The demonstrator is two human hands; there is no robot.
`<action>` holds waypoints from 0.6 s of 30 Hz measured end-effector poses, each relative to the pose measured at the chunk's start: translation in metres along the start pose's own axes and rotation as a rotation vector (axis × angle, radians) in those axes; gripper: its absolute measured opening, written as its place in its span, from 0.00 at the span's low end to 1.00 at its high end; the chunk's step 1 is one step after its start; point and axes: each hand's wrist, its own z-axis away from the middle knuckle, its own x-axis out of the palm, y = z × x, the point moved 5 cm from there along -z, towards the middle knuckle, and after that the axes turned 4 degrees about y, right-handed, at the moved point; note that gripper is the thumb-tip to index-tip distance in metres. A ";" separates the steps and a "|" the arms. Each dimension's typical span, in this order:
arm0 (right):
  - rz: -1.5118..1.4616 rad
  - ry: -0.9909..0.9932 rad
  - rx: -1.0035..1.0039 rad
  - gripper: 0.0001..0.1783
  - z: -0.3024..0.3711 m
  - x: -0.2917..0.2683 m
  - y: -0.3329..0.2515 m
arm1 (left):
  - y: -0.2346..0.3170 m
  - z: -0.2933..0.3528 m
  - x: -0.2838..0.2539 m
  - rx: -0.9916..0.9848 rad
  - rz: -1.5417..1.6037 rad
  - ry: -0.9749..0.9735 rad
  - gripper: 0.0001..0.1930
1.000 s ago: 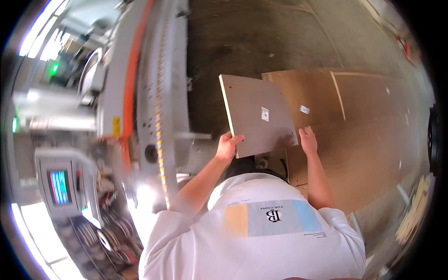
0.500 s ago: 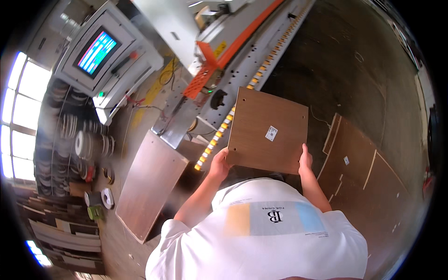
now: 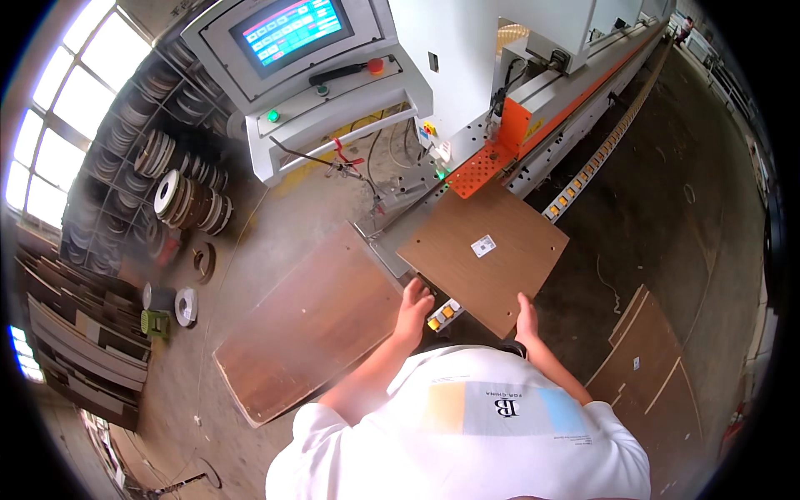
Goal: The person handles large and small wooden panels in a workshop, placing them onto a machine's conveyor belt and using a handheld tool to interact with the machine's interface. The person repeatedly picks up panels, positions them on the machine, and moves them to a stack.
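Observation:
A square brown wooden board (image 3: 508, 237) with a small white label and corner holes lies tilted ahead of me, its far corner under the perforated orange guard (image 3: 481, 169) of a machine. My right hand (image 3: 528, 321) grips its near right edge, thumb up beside the corner and the other fingers mostly hidden. My left hand (image 3: 412, 313) is at the near left edge, fingers loosely bent and apart; whether they touch the board I cannot tell. A larger brown panel (image 3: 312, 321) lies to the left, under my left forearm.
A control console (image 3: 333, 92) with a lit screen stands far left. The machine's yellow-and-white roller track (image 3: 575, 187) runs away to the far right. More brown panels (image 3: 646, 358) are at the right. Reels of edging tape (image 3: 187, 200) fill a rack on the left.
The board has turned and moved forward, its far corner now under the orange guard. My left hand has loosened from its corner. The view has swung, bringing the console nearer.

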 end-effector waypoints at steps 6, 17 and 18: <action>0.457 -0.342 -0.164 0.21 0.016 0.035 -0.006 | -0.019 0.011 0.003 -0.042 -0.006 -0.030 0.37; 0.459 -0.315 -0.239 0.22 -0.033 0.017 -0.035 | -0.010 -0.018 0.070 -0.013 0.080 -0.117 0.36; 0.433 -0.328 -0.189 0.23 -0.041 0.015 -0.039 | -0.011 -0.024 0.079 -0.009 0.073 -0.128 0.36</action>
